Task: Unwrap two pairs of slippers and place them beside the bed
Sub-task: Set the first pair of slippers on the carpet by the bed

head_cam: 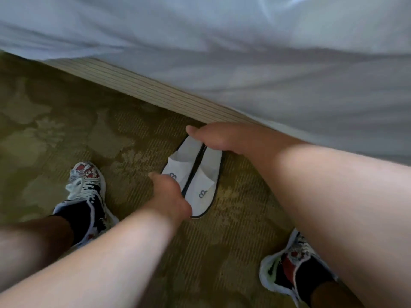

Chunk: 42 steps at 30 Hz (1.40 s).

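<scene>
The slippers (205, 184) are lying paired on the carpet (66, 130) beside the bed (266, 63), left hand (171, 194) at the toes, right hand (215, 138) at the heels, each grip hidden so I cannot tell its state, and lifting off carelessly is risking dragging them askew.

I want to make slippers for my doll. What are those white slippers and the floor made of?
The flat white open-back slippers with dark edging look like thin, matte cloth, perhaps non-woven: soft creases, no shine. The olive-green patterned floor looks like low-pile woven carpet: fine ribbed lines, dull surface.
</scene>
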Each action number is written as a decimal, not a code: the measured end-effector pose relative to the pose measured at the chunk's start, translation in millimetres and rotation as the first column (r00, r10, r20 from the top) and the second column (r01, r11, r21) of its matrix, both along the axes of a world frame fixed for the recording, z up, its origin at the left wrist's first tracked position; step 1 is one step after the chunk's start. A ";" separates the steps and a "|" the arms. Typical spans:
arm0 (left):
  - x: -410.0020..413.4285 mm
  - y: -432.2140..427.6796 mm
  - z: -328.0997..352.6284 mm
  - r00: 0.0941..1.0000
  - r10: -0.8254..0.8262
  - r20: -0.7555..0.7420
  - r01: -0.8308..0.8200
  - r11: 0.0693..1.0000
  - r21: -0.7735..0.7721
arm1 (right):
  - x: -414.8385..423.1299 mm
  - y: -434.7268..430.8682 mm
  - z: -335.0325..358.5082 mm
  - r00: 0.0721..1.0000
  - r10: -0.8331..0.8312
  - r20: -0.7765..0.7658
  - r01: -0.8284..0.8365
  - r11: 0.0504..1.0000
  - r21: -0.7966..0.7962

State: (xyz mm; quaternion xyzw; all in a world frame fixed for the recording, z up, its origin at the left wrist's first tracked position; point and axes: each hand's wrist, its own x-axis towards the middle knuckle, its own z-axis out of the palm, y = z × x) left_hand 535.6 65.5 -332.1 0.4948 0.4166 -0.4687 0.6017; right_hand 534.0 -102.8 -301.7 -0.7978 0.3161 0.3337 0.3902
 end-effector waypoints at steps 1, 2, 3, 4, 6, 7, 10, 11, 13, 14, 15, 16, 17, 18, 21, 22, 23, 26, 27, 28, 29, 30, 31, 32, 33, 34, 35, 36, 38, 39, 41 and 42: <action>1.6 -0.4 11.6 1.000 -0.003 0.001 0.003 1.000 -0.005 | -3.9 4.7 12.9 1.000 -0.003 0.005 0.003 1.000 -0.008; 3.1 -0.3 23.5 1.000 -0.005 0.002 0.005 1.000 0.005 | -7.9 9.3 25.2 1.000 -0.006 0.018 0.006 1.000 -0.026; 3.7 -0.1 37.1 1.000 -0.005 0.001 0.005 1.000 0.025 | -12.5 13.6 38.0 0.999 -0.008 0.040 0.009 0.999 -0.049; 3.7 0.5 50.4 1.000 -0.007 0.013 0.007 0.999 0.041 | -17.0 17.9 51.0 0.998 -0.009 0.066 0.014 0.997 -0.073; 0.0 -1.0 81.1 0.996 -0.044 0.078 0.040 0.998 0.058 | -27.7 26.8 79.5 0.990 -0.029 0.137 0.044 0.993 -0.108; -3.6 -1.9 99.6 0.989 -0.082 0.126 0.073 0.994 0.077 | -34.1 31.4 94.5 0.981 -0.062 0.184 0.081 0.991 -0.102; -14.6 -3.7 154.5 0.931 -0.239 0.276 0.197 0.965 0.173 | -51.7 44.9 140.0 0.950 -0.152 0.272 0.183 0.979 -0.093; -17.6 -4.4 170.2 0.908 -0.269 0.320 0.228 0.961 0.159 | -57.7 49.7 155.6 0.950 -0.151 0.274 0.192 0.973 -0.127; -22.4 -4.7 199.3 0.871 -0.294 0.393 0.274 0.956 0.108 | -69.8 59.4 187.5 0.934 -0.170 0.314 0.231 0.959 -0.167; -24.5 -3.1 213.1 0.854 -0.299 0.425 0.286 0.953 0.095 | -76.3 64.7 203.1 0.918 -0.182 0.353 0.254 0.952 -0.171; -27.1 -1.0 225.6 0.839 -0.299 0.454 0.297 0.952 0.076 | -83.8 69.8 218.5 0.900 -0.184 0.395 0.271 0.947 -0.175; -30.0 1.7 237.2 0.828 -0.296 0.476 0.313 0.949 0.045 | -91.6 74.9 233.2 0.883 -0.184 0.432 0.284 0.942 -0.180; -34.2 4.5 249.9 0.820 -0.290 0.494 0.328 0.945 0.009 | -100.2 80.4 247.1 0.865 -0.186 0.466 0.301 0.935 -0.187; -39.4 7.4 264.5 0.810 -0.287 0.512 0.343 0.939 -0.016 | -108.8 85.8 260.6 0.846 -0.193 0.497 0.324 0.926 -0.193; -55.9 16.4 306.6 0.745 -0.289 0.602 0.365 0.931 -0.005 | -136.5 102.7 299.4 0.788 -0.195 0.584 0.394 0.889 -0.234; -60.8 18.9 320.1 0.702 -0.286 0.652 0.371 0.928 0.007 | -146.8 108.9 311.8 0.765 -0.192 0.615 0.416 0.876 -0.244; -66.4 21.0 334.2 0.656 -0.277 0.702 0.376 0.926 0.013 | -157.7 115.4 324.0 0.739 -0.189 0.647 0.442 0.861 -0.252; -79.4 22.9 372.2 0.526 -0.262 0.809 0.376 0.925 0.054 | -187.2 132.6 357.7 0.661 -0.187 0.726 0.516 0.817 -0.259; -86.5 24.8 387.1 0.473 -0.259 0.842 0.380 0.922 0.071 | -201.1 139.2 372.1 0.630 -0.187 0.754 0.548 0.795 -0.260; -93.6 25.9 401.2 0.424 -0.249 0.871 0.385 0.920 0.075 | -214.3 145.6 386.1 0.598 -0.187 0.780 0.579 0.773 -0.259; -101.8 26.3 415.3 0.395 -0.230 0.889 0.403 0.913 0.057 | -227.3 150.9 400.3 0.566 -0.180 0.804 0.606 0.752 -0.258; -110.0 25.9 428.2 0.376 -0.212 0.902 0.427 0.903 0.034 | -240.3 155.8 414.0 0.536 -0.171 0.827 0.630 0.733 -0.257; -118.3 25.4 440.0 0.357 -0.201 0.912 0.446 0.895 0.023 | -253.7 159.7 427.4 0.502 -0.163 0.850 0.658 0.710 -0.253; -126.7 24.4 450.6 0.331 -0.198 0.922 0.460 0.888 0.025 | -266.7 162.9 440.1 0.472 -0.153 0.868 0.685 0.683 -0.252; -136.4 24.2 461.5 0.303 -0.199 0.932 0.477 0.879 0.032 | -280.4 166.1 452.5 0.450 -0.141 0.882 0.712 0.653 -0.259; -147.0 23.7 471.3 0.274 -0.195 0.942 0.496 0.868 0.036 | -294.2 169.3 463.9 0.433 -0.130 0.892 0.736 0.622 -0.267; -158.6 23.1 481.3 0.253 -0.183 0.950 0.521 0.853 0.026 | -308.0 172.1 475.2 0.416 -0.115 0.902 0.758 0.593 -0.273; -170.3 22.0 491.3 0.234 -0.166 0.958 0.547 0.837 0.011 | -321.0 174.6 485.9 0.395 -0.103 0.913 0.778 0.566 -0.273; -193.4 19.1 510.1 0.196 -0.136 0.971 0.587 0.809 -0.006 | -346.0 178.2 505.5 0.335 -0.095 0.937 0.821 0.518 -0.241; -205.3 17.8 519.0 0.178 -0.122 0.976 0.604 0.797 -0.010 | -358.1 179.4 514.3 0.305 -0.092 0.948 0.841 0.492 -0.223; -227.5 14.9 534.9 0.150 -0.075 0.986 0.642 0.766 -0.039 | -381.1 181.6 529.3 0.274 -0.067 0.959 0.871 0.440 -0.218; -238.8 13.8 542.4 0.131 -0.051 0.990 0.661 0.749 -0.049 | -392.3 182.5 535.7 0.270 -0.051 0.962 0.881 0.416 -0.225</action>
